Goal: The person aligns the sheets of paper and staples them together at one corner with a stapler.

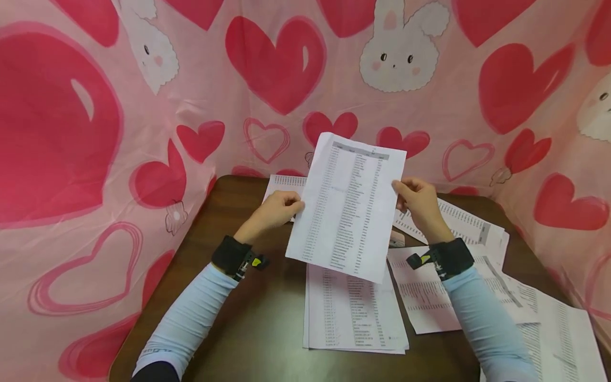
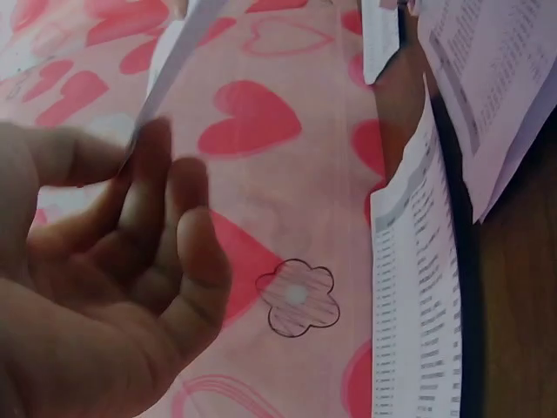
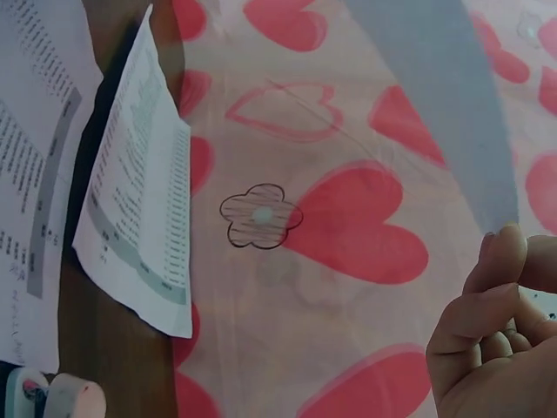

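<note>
A printed sheet of paper with columns of text under a grey header band is held up, tilted, above the table. My left hand pinches its left edge between thumb and fingers. On the opposite edge, my right hand pinches it a bit higher up. From the side, the raised sheet looks like a thin strip running up from the right fingertips. Below it lies a small stack of printed papers, whose upper part is hidden behind the held sheet.
More printed papers spread over the table's right side, some overlapping. Another paper lies at the back, partly covered. A small pale object, kind unclear, sits near the right-hand papers. A pink heart-patterned cloth surrounds the brown table.
</note>
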Demonstrator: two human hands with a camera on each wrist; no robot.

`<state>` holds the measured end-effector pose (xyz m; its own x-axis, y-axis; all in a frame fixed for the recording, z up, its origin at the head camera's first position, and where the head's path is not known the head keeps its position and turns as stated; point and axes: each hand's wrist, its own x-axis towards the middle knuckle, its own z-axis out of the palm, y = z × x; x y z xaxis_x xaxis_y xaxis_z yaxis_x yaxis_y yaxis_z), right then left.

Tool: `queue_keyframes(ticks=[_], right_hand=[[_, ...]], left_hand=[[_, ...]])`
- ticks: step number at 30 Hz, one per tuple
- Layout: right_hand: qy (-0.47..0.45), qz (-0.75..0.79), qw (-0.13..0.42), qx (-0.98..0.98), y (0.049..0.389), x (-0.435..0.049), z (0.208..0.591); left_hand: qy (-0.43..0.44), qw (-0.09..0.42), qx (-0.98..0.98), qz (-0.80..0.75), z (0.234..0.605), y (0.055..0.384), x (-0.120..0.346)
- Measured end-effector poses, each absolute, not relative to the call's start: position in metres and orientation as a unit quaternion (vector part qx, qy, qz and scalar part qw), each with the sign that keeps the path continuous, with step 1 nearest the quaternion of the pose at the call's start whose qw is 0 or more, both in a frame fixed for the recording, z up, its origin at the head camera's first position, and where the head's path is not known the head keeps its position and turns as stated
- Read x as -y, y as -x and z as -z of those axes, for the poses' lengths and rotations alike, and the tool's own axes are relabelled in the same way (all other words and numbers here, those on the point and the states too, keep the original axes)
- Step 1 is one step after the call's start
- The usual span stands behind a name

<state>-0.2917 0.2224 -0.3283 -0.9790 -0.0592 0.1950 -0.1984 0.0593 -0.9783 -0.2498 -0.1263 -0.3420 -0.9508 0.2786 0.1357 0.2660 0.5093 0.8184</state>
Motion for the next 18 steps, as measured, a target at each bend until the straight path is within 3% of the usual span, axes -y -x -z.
queue_keyframes(ticks=[5,9,18], right_hand=[[-0.065,-0.656,0.032,0.752,0.290,-0.231,0.333],[-0.073,-0.662,0.014,0.746,0.282,-0.234,0.330],[-0.074,-0.639,-0.012,0.765,0.282,-0.243,0.335]], left_hand=[[-0.204,0.113,-0.859,-0.457,0.347,0.242,0.125],[-0.212,0.164,-0.837,-0.478,0.350,0.237,0.124],[-0.224,0.222,-0.805,-0.503,0.349,0.229,0.122]])
